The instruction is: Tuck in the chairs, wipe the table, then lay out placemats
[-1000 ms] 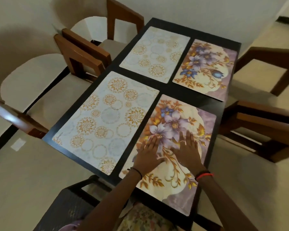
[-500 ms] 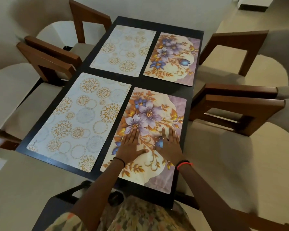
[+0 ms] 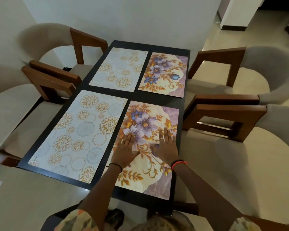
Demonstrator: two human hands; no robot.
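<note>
Head view: left hand (image 3: 125,151) and right hand (image 3: 167,147) lie flat, fingers spread, on the flower placemat (image 3: 150,177).

Dim, warm indoor light; source unseen, perhaps overhead behind camera. Soft diffuse shadow on floor (image 3: 212,172) right of table (image 3: 137,95); floor brighter upper right. Small pale glare patch by table's near edge. Placemats (image 3: 77,135) in centre sharp, colours muted. Strong wide-angle bending at edges: chairs (image 3: 223,114) bow outward. Clothing (image 3: 77,220) at bottom blurred, grainy.
</note>
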